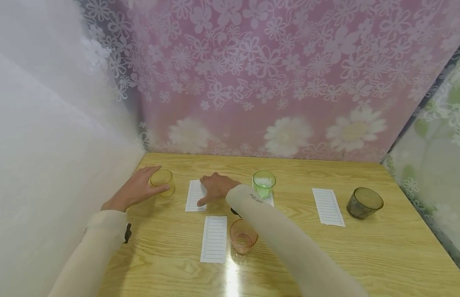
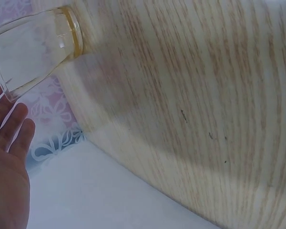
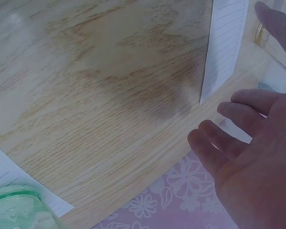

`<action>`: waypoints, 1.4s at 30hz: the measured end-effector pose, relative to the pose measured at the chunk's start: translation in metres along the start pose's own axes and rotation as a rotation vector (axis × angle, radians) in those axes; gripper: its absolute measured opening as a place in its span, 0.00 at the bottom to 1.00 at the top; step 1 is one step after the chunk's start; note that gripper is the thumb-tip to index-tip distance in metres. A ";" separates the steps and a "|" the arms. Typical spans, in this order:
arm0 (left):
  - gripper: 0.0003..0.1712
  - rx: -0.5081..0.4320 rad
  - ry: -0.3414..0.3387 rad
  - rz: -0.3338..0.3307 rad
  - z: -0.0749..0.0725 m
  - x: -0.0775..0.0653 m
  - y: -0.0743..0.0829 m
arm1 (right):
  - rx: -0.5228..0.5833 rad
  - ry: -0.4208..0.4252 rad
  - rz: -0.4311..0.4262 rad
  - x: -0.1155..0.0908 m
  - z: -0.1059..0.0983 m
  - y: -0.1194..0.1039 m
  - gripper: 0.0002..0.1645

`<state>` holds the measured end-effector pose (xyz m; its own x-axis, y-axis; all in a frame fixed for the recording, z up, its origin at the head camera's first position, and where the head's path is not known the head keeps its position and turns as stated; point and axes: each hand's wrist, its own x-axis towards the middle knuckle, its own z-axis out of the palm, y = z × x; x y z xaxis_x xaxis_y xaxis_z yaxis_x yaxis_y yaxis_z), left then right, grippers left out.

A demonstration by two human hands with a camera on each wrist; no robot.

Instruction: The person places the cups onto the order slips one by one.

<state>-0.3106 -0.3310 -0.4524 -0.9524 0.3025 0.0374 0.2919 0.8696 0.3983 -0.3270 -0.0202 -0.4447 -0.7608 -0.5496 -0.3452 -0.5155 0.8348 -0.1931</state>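
Observation:
At the left of the wooden table stands a yellow-tinted glass (image 1: 167, 181). My left hand (image 1: 137, 189) is beside it, thumb and fingers spread to either side. In the left wrist view, loosely extended fingers show near the rim of the glass (image 2: 33, 47); whether they touch it, I cannot tell. My right hand (image 1: 216, 187) is over a lined paper slip (image 1: 194, 196), holding nothing, its fingers apart and slightly bent in the right wrist view. A green glass (image 1: 264, 185) with whitish contents stands on another slip, partly behind the right sleeve.
A pink glass (image 1: 243, 239) stands next to a lined slip (image 1: 214, 239) at the front, close under the right forearm. Farther right are another slip (image 1: 328, 207) and a dark smoky glass (image 1: 365, 203). A floral curtain (image 1: 252, 82) borders the table's back edge.

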 end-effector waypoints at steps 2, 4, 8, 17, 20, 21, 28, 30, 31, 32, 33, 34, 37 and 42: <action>0.57 -0.006 0.000 0.000 0.000 0.000 0.000 | -0.007 -0.004 0.009 0.000 0.000 -0.001 0.60; 0.56 -0.009 0.002 0.004 0.001 0.000 -0.001 | -0.018 -0.009 0.013 0.000 0.000 -0.002 0.60; 0.56 -0.014 0.002 0.006 0.000 -0.001 -0.002 | -0.020 -0.016 0.020 -0.002 -0.001 -0.004 0.59; 0.58 -0.009 -0.001 0.000 0.001 -0.002 -0.006 | -0.024 -0.030 0.075 -0.004 0.003 -0.008 0.61; 0.58 -0.009 -0.006 -0.010 0.002 -0.003 -0.006 | -0.033 -0.038 0.098 -0.005 0.005 -0.010 0.61; 0.58 -0.008 -0.006 -0.013 0.003 -0.004 -0.006 | -0.033 -0.038 0.105 -0.005 0.006 -0.010 0.61; 0.57 -0.014 0.013 0.000 0.006 -0.001 -0.008 | -0.068 -0.018 0.111 0.002 0.010 -0.011 0.55; 0.56 -0.019 0.015 0.006 0.006 0.000 -0.008 | -0.074 -0.011 0.110 0.003 0.011 -0.011 0.51; 0.56 -0.020 0.016 0.006 0.006 0.000 -0.008 | -0.077 -0.010 0.112 0.004 0.011 -0.011 0.50; 0.56 -0.019 0.018 0.005 0.006 0.000 -0.007 | -0.079 -0.009 0.111 0.005 0.011 -0.011 0.49; 0.56 -0.020 0.019 0.004 0.006 0.000 -0.007 | -0.080 -0.008 0.113 0.005 0.011 -0.011 0.49; 0.55 -0.020 0.020 0.004 0.006 0.000 -0.008 | -0.082 -0.008 0.113 0.006 0.012 -0.011 0.49; 0.55 -0.029 0.022 -0.006 0.007 0.000 -0.008 | -0.078 -0.009 0.114 0.006 0.013 -0.011 0.50; 0.56 -0.037 0.031 -0.021 0.009 -0.001 -0.011 | -0.065 -0.009 0.107 0.006 0.013 -0.011 0.50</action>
<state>-0.3121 -0.3370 -0.4653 -0.9607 0.2717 0.0564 0.2688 0.8606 0.4326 -0.3209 -0.0325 -0.4571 -0.8094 -0.4567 -0.3692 -0.4560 0.8849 -0.0951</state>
